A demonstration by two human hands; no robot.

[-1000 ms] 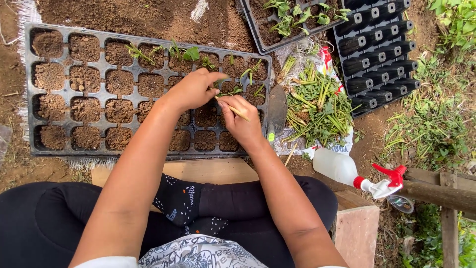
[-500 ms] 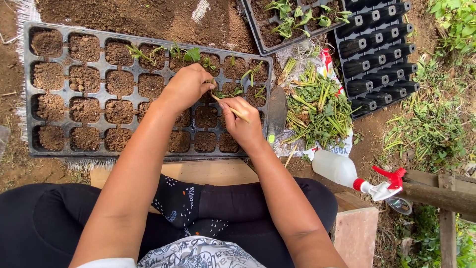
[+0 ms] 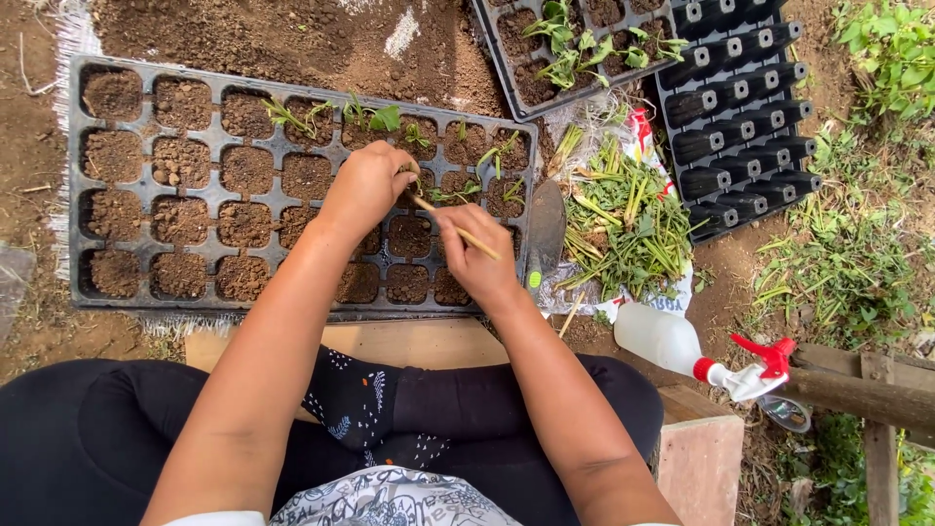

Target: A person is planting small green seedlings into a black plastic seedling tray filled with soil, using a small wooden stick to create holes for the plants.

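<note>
Right hand (image 3: 479,261): fingers pinched on a thin wooden stick (image 3: 456,229), tip down in a soil cell. Left hand (image 3: 368,185): fingers curled narrow at a small green cutting (image 3: 440,192) in that cell, near the black seedling tray's (image 3: 76,185) right end. Step, by my reading: setting the cutting. Firming soil calls for light pressure.

white-red printed bag (image 3: 638,127) under green cuttings (image 3: 628,219)

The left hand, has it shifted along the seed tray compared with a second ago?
Yes, slightly. The left hand has drawn back from the seed tray's right end, its fingertips curled closer to the stick in the right hand.
</note>
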